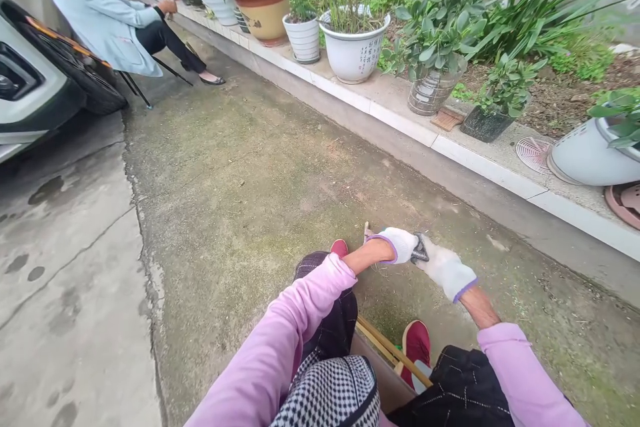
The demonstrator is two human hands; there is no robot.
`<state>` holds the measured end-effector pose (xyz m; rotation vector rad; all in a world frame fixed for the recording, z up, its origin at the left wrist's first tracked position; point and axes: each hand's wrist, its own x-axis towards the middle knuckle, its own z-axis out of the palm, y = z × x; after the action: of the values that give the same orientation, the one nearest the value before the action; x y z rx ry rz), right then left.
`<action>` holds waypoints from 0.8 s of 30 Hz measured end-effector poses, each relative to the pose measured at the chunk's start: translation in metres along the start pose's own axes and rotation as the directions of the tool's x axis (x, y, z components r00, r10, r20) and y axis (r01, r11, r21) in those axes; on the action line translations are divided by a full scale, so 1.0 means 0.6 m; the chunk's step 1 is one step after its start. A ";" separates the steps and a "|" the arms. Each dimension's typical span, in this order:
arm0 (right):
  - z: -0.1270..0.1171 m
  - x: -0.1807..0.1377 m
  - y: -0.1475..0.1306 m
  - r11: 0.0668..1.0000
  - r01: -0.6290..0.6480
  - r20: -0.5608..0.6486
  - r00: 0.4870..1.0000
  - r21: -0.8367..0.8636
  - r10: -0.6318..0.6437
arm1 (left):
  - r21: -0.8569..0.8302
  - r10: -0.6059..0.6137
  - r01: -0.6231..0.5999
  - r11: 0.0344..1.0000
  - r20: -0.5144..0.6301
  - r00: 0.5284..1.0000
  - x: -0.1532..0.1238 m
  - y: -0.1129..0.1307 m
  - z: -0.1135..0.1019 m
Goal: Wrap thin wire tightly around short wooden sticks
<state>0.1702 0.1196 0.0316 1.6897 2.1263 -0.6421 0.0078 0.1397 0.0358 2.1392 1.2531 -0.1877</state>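
My left hand [399,244] and my right hand [444,269] meet in front of my knees, above the concrete ground. Both wear white knit gloves with purple cuffs and dark grey patches at the fingers. The fingers that show are bent and pressed together where the hands touch. Whatever lies between them, if anything, is hidden. A thin pale-brown piece, like a stick [367,231], shows just beyond my left wrist; I cannot tell whether a hand holds it. Below my hands, a yellowish rod [393,349] runs between my legs.
A raised ledge [430,140] with several potted plants, among them a white pot [355,47], runs along the right. At the upper left a person [113,27] sits beside a parked vehicle [30,80]. My red shoe [416,345] rests on the ground.
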 end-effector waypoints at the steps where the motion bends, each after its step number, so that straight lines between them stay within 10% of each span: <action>1: -0.004 -0.002 -0.004 0.999 -0.032 0.036 0.999 0.009 0.031 | 0.064 0.008 -0.008 0.998 0.000 1.000 -0.003 -0.001 0.000; 10: -0.030 -0.009 -0.013 0.984 -0.139 -0.008 0.990 0.110 0.141 | 0.375 0.170 -0.058 0.925 -0.274 0.947 0.003 -0.006 -0.008; 16: -0.041 0.002 0.027 0.900 -0.067 -0.202 0.965 0.432 0.169 | 0.294 0.303 -0.186 0.938 -0.428 0.852 -0.026 -0.012 -0.030; 20: -0.052 0.006 0.060 0.711 -0.018 -0.247 0.931 0.703 0.268 | -0.302 -0.128 -0.106 0.947 -0.661 0.740 -0.032 -0.018 -0.063; 24: -0.056 -0.001 0.057 0.434 0.109 -0.231 0.943 0.894 0.240 | -0.853 -0.490 -0.169 0.493 -0.433 0.757 -0.015 -0.011 -0.082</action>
<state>0.2040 0.1441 0.0553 2.5424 1.9726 -1.8686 -0.0120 0.1645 0.0755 1.1319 1.4688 1.0141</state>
